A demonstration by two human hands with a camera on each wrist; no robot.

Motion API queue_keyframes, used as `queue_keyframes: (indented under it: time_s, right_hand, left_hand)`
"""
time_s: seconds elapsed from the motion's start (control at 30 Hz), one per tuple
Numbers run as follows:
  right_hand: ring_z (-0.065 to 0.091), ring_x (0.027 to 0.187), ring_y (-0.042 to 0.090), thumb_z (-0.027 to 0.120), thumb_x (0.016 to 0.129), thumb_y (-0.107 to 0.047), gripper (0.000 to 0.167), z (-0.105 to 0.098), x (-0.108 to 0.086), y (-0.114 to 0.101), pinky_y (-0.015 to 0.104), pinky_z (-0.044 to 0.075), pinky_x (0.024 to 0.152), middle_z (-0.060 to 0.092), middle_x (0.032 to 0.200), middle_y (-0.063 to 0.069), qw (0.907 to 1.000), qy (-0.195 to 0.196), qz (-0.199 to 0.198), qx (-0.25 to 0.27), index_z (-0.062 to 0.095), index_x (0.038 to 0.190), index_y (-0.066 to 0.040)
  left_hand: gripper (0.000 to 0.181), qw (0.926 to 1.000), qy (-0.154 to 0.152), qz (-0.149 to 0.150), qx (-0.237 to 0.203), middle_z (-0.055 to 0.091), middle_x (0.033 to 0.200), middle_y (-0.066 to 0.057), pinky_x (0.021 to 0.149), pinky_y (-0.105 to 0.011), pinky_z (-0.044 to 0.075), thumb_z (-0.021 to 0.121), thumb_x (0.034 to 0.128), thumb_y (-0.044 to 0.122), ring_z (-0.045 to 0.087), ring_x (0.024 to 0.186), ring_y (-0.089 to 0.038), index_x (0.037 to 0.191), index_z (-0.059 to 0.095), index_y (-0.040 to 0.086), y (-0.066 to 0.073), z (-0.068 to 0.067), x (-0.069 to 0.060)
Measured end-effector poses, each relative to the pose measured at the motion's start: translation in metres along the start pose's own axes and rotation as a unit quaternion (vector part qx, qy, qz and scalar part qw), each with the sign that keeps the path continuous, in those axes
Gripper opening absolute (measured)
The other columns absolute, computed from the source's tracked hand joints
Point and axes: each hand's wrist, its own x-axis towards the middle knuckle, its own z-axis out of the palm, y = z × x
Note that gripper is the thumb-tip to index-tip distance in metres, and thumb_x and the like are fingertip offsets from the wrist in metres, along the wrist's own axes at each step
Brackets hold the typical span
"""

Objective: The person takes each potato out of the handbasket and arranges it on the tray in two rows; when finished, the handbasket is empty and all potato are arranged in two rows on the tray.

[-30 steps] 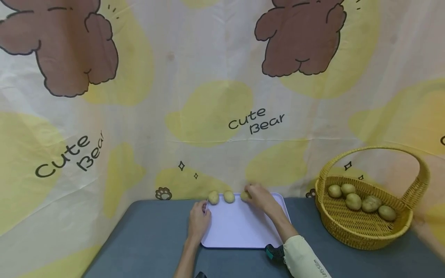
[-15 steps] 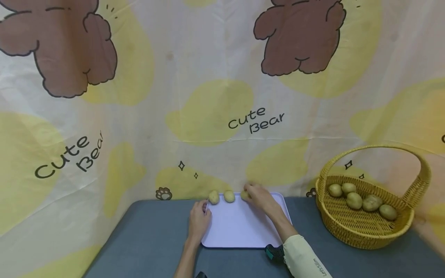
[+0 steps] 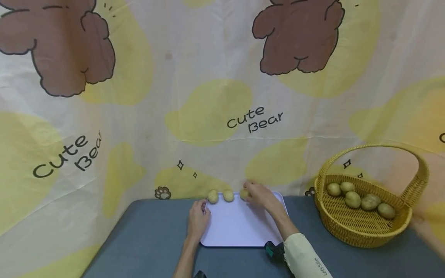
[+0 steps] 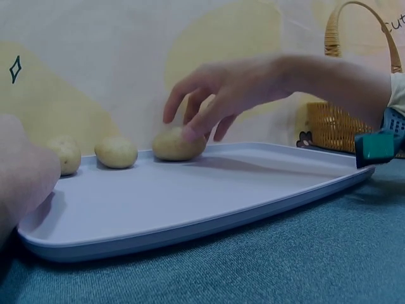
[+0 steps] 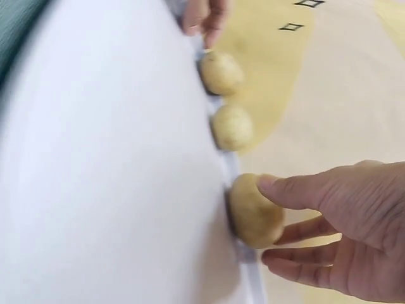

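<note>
Three potatoes stand in a row along the far rim of the lilac tray (image 3: 243, 227): the left one (image 3: 213, 196), the middle one (image 3: 228, 195) and the right one (image 4: 171, 145). At the right potato (image 5: 255, 212) my right hand (image 3: 259, 196) has its thumb touching the skin, while the other fingers are spread loosely around and above it, in the left wrist view not closed on it. My left hand (image 3: 198, 222) grips the tray's left edge, fingers curled at the rim beside the left potato.
A yellow wicker basket (image 3: 365, 233) with several potatoes (image 3: 352, 199) stands to the right of the tray on the grey-blue table (image 3: 153, 239). Behind the table hangs a patterned cloth (image 3: 208, 154). Part of another person's arm (image 3: 427, 231) shows at the right edge.
The head view has shifted slightly. Both hands and the three potatoes on the tray keep about the same places.
</note>
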Motion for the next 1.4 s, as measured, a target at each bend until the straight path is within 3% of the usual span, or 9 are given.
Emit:
queue_keyframes:
  time_s: [0.23, 0.43, 0.57, 0.7, 0.8, 0.97, 1.13, 1.27, 1.4]
  right_hand:
    - [0.066, 0.119, 0.036, 0.075, 0.094, -0.014, 0.042, -0.039, 0.002, -0.006, 0.052, 0.054, 0.101, 0.067, 0.131, 0.021, 0.9969, -0.035, 0.054, 0.046, 0.064, 0.132, -0.001]
    - [0.067, 0.116, 0.041, 0.070, 0.099, -0.018, 0.039, -0.089, -0.001, -0.016, 0.052, 0.058, 0.095, 0.064, 0.132, 0.023, 0.9986, 0.023, 0.023, 0.041, 0.063, 0.133, 0.000]
    - [0.069, 0.112, 0.040, 0.067, 0.101, -0.015, 0.030, -0.127, -0.013, -0.018, 0.053, 0.060, 0.088, 0.067, 0.125, 0.021, 0.9922, 0.111, 0.008, 0.057, 0.066, 0.127, 0.000]
    - [0.073, 0.091, 0.030, 0.069, 0.097, -0.004, 0.014, -0.156, -0.031, -0.009, 0.045, 0.061, 0.077, 0.075, 0.101, 0.015, 0.9678, 0.246, -0.047, 0.028, 0.073, 0.109, 0.001]
    - [0.068, 0.076, 0.017, 0.070, 0.093, 0.004, 0.009, -0.175, -0.046, 0.000, 0.022, 0.057, 0.069, 0.076, 0.086, 0.014, 0.9389, 0.337, -0.068, 0.015, 0.074, 0.100, 0.004]
    - [0.050, 0.071, -0.017, 0.066, 0.094, 0.000, 0.011, -0.204, -0.076, 0.011, 0.000, 0.039, 0.065, 0.074, 0.079, 0.020, 0.9023, 0.431, -0.003, 0.015, 0.074, 0.099, 0.006]
    - [0.041, 0.067, -0.023, 0.060, 0.098, -0.013, 0.019, -0.223, -0.113, 0.035, 0.005, 0.034, 0.061, 0.073, 0.083, 0.024, 0.9037, 0.408, 0.129, -0.015, 0.072, 0.100, 0.002]
    - [0.064, 0.069, 0.014, 0.053, 0.101, -0.018, 0.026, -0.229, -0.136, 0.066, 0.022, 0.040, 0.059, 0.073, 0.097, 0.028, 0.9217, 0.319, 0.218, -0.036, 0.069, 0.107, 0.002]
    - [0.066, 0.086, 0.047, 0.049, 0.101, -0.019, 0.032, -0.227, -0.151, 0.094, 0.036, 0.045, 0.058, 0.069, 0.109, 0.035, 0.9363, 0.233, 0.262, -0.026, 0.065, 0.116, 0.006]
  left_hand:
    - [0.028, 0.9999, -0.008, -0.005, -0.003, 0.068, 0.097, -0.013, 0.077, -0.039, 0.055, 0.066, 0.0895, -0.001, 0.063, 0.086, -0.021, 0.116, 0.072, -0.004, -0.003, 0.000, 0.001]
    - [0.029, 0.9998, 0.001, -0.015, -0.010, 0.068, 0.098, -0.014, 0.079, -0.039, 0.055, 0.065, 0.0889, -0.003, 0.064, 0.087, -0.022, 0.117, 0.072, -0.005, -0.007, -0.004, 0.002]
    - [0.028, 0.9999, 0.009, -0.012, -0.002, 0.068, 0.096, -0.013, 0.078, -0.039, 0.055, 0.066, 0.0882, -0.002, 0.063, 0.086, -0.022, 0.115, 0.072, -0.005, -0.008, -0.005, 0.003]
    - [0.028, 1.0000, 0.007, -0.002, 0.000, 0.068, 0.095, -0.013, 0.077, -0.039, 0.054, 0.066, 0.0881, -0.002, 0.063, 0.085, -0.022, 0.115, 0.073, -0.004, -0.006, -0.004, 0.003]
    - [0.028, 1.0000, 0.004, -0.004, -0.001, 0.068, 0.096, -0.014, 0.077, -0.038, 0.054, 0.066, 0.0881, -0.002, 0.063, 0.085, -0.021, 0.115, 0.073, -0.005, -0.005, -0.003, 0.002]
    - [0.028, 1.0000, 0.002, -0.005, -0.005, 0.068, 0.096, -0.014, 0.076, -0.038, 0.054, 0.066, 0.0876, -0.003, 0.063, 0.085, -0.021, 0.115, 0.073, -0.005, -0.002, -0.002, -0.001]
    - [0.029, 1.0000, -0.004, -0.001, -0.005, 0.068, 0.096, -0.014, 0.078, -0.040, 0.054, 0.066, 0.0875, -0.003, 0.063, 0.086, -0.022, 0.116, 0.072, -0.005, -0.001, -0.002, -0.001]
    - [0.029, 1.0000, -0.008, 0.000, -0.005, 0.068, 0.097, -0.014, 0.078, -0.039, 0.054, 0.066, 0.0879, -0.003, 0.063, 0.086, -0.022, 0.116, 0.072, -0.005, -0.002, -0.001, 0.001]
    - [0.029, 0.9999, -0.011, -0.001, -0.007, 0.068, 0.097, -0.015, 0.079, -0.039, 0.054, 0.065, 0.0890, -0.002, 0.063, 0.087, -0.022, 0.117, 0.072, -0.005, -0.002, -0.001, 0.001]
